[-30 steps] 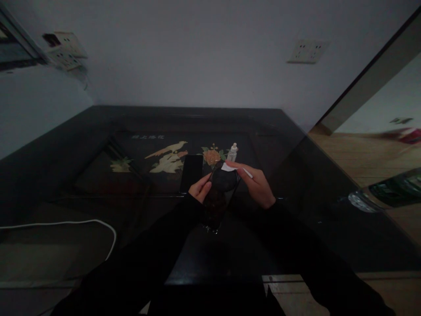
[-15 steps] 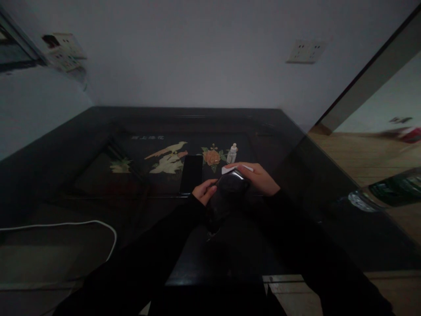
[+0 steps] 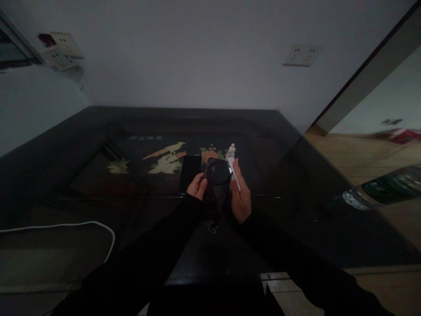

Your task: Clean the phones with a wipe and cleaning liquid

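below my far-off camera spreads the dark table [image 3: 279,158], the green-labelled bottle [image 3: 390,186] at three o'clock. around centre, my right hand [image 3: 241,199] sits at four, my left hand [image 3: 196,187] at nine, clamped on the dark phone [image 3: 217,186] between them. the black slab [image 3: 190,171] lies at ten. the right hand pinches the white wipe [image 3: 231,164] at two; the small capped bottle [image 3: 232,148] stands at one.

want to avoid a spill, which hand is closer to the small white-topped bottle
Right. The right hand is just on the near side of the bottle; the left hand is farther off, to its left and nearer the wearer.
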The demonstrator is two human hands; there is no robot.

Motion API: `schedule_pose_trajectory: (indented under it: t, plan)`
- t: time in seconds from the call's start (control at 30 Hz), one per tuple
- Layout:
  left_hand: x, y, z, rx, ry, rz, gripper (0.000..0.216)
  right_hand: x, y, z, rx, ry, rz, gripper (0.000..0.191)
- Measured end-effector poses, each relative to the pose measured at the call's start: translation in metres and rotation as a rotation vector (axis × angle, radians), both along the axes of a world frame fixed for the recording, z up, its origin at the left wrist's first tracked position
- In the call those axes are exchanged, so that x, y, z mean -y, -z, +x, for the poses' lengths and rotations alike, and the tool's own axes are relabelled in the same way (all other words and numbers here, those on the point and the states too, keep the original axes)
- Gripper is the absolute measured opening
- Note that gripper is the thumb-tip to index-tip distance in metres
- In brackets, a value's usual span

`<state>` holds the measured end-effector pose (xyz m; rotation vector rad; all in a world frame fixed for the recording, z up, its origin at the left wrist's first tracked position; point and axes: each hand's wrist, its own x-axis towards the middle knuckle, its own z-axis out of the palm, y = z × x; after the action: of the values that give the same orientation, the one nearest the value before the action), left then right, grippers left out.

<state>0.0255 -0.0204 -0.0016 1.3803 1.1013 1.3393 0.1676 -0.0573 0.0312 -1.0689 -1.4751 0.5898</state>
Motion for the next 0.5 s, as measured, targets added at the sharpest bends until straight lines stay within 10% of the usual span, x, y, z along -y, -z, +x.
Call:
schedule_pose_trajectory:
  t: [0.23, 0.5]
  plan:
    - [-0.002, -0.007, -0.002, -0.071, -0.026, 0.049, 0.051, -0.014, -0.018, 0.01, 0.078, -0.059, 0.015, 0.044]
    - [0.009, -0.008, 0.004, -0.145, 0.29, 0.071, 0.05, -0.064, -0.066, 0.049, 0.384, -0.645, -0.256, 0.041]
